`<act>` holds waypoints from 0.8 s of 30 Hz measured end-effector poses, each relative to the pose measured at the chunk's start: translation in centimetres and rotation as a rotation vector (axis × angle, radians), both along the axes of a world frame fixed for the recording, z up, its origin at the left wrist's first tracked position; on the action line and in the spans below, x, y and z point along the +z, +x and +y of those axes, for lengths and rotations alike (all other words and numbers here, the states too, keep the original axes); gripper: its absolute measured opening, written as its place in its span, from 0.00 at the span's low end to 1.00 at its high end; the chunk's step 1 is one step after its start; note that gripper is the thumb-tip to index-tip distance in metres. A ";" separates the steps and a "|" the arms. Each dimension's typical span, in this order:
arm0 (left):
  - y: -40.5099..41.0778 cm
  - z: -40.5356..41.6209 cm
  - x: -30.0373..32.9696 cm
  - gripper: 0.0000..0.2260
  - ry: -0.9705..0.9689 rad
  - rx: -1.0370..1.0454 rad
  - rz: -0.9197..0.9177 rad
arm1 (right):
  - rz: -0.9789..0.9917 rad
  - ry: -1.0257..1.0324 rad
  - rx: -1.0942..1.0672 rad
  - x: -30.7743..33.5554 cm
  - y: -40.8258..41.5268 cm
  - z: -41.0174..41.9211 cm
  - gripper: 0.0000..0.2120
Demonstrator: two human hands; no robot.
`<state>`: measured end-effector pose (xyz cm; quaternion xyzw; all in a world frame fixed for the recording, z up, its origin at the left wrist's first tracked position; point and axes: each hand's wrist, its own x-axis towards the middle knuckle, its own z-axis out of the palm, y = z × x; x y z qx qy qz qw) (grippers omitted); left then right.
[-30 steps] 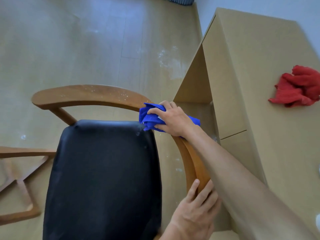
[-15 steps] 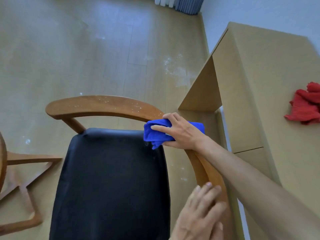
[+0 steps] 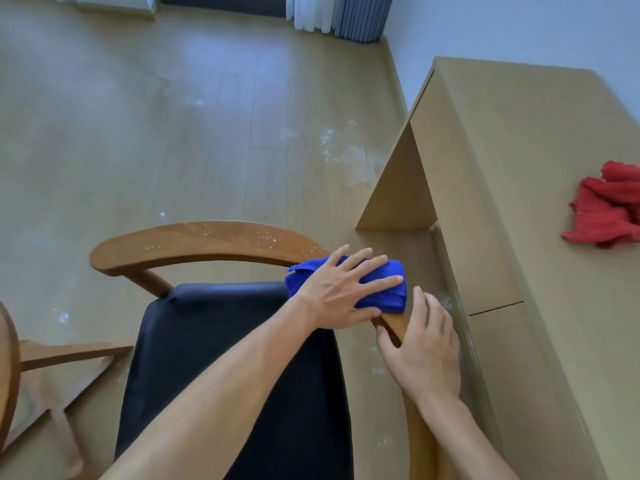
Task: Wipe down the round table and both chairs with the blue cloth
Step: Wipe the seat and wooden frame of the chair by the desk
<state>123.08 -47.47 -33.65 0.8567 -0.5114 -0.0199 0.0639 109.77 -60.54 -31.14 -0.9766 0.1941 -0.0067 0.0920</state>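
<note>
The blue cloth (image 3: 391, 299) lies bunched on the right-hand bend of the chair (image 3: 207, 242) rail, where the curved top turns down towards the person. The left hand (image 3: 341, 289) covers it, palm down with fingers spread and straight, pressing rather than gripping. Its forearm crosses over the black seat (image 3: 225, 358). The right hand (image 3: 426, 351) sits just beside the cloth on the near stretch of the same rail, thumb on the inner side and fingers wrapped over the top, steadying the chair. The rail's long axis curves away from the cloth to the left, towards its far end, and that stretch is dotted with pale specks, so the unwiped part probably lies left of the left hand. A sweep that way looks open, with only floor (image 3: 138, 133) beyond the rail. To the right, room is tighter: the counter (image 3: 536, 168) stands close to the chair and carries a red cloth (image 3: 609, 209) near its right edge. A curved wooden edge (image 3: 7, 358) at far left may be the round table.
</note>
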 end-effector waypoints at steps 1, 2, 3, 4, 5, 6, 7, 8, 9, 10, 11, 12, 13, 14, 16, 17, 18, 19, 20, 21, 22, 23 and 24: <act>0.1 -0.3 -0.5 0.25 0.016 0.001 -0.044 | 0.039 -0.035 0.016 -0.4 0.0 0.0 0.39; 0.1 -0.5 -1.0 0.24 -0.009 0.025 -0.078 | 0.072 -0.070 0.034 -0.6 0.1 0.0 0.38; 0.2 -0.5 -1.3 0.22 -0.059 0.057 -0.114 | 0.089 -0.095 0.044 -0.8 0.2 0.0 0.37; 0.4 -0.2 -1.5 0.20 -0.105 0.098 -0.157 | 0.098 -0.116 0.051 -0.8 0.3 0.0 0.34; 0.8 0.4 -1.7 0.19 -0.140 0.156 -0.204 | 0.109 -0.138 0.059 -0.9 0.4 -0.1 0.32; 1.4 1.4 -1.9 0.18 -0.168 0.223 -0.251 | 0.127 -0.159 0.074 -0.8 0.5 -0.1 0.30; 2.1 2.5 -2.1 0.17 -0.189 0.284 -0.289 | 0.157 -0.175 0.092 -0.7 0.7 -0.1 0.29; 2.8 3.8 -2.2 0.17 -0.200 0.334 -0.312 | 0.202 -0.184 0.106 -0.6 0.8 -0.2 0.29; 3.5 5.3 -2.3 0.17 -0.204 0.376 -0.330 | 0.255 -0.184 0.110 -0.6 0.9 -0.2 0.30; 4.0 6.8 -2.4 0.17 -0.206 0.417 -0.348 | 0.301 -0.182 0.104 -0.6 1.2 -0.3 0.32; 4.5 8.5 -2.5 0.17 -0.204 0.465 -0.363 | 0.325 -0.181 0.098 -0.7 1.5 -0.2 0.33; 4.9 10.1 -2.6 0.18 -0.198 0.517 -0.372 | 0.338 -0.177 0.100 -0.8 2.1 -0.2 0.34; 5.2 11.7 -2.7 0.18 -0.186 0.571 -0.372 | 0.345 -0.169 0.113 -0.8 2.9 0.1 0.34; 5.4 13.4 -2.8 0.19 -0.168 0.628 -0.368 | 0.344 -0.165 0.144 -0.9 4.1 0.5 0.34; 5.5 17.1 -2.7 0.20 -0.134 0.763 -0.344 | 0.320 -0.164 0.237 -1.4 6.9 1.6 0.33; 5.6 19.0 -2.5 0.20 -0.124 0.840 -0.321 | 0.309 -0.146 0.283 -1.7 8.2 2.1 0.33; 5.6 20.9 -2.3 0.20 -0.123 0.921 -0.289 | 0.306 -0.115 0.317 -2.0 9.2 2.5 0.32; 5.6 22.5 -2.1 0.20 -0.136 1.002 -0.250 | 0.306 -0.079 0.336 -2.4 9.9 2.8 0.32; 5.6 23.6 -1.9 0.19 -0.159 1.077 -0.212 | 0.306 -0.053 0.342 -2.8 10.1 2.8 0.32; 5.6 24.3 -1.9 0.19 -0.183 1.137 -0.186 | 0.300 -0.051 0.341 -3.1 10.1 2.8 0.32; 5.6 24.4 -2.0 0.19 -0.199 1.185 -0.173 | 0.291 -0.067 0.343 -3.3 9.9 2.8 0.33; 5.6 24.0 -2.2 0.19 -0.205 1.231 -0.172 | 0.283 -0.085 0.348 -3.5 9.8 2.8 0.33; 5.7 23.2 -2.3 0.18 -0.200 1.273 -0.180 | 0.280 -0.096 0.350 -3.5 9.7 2.8 0.34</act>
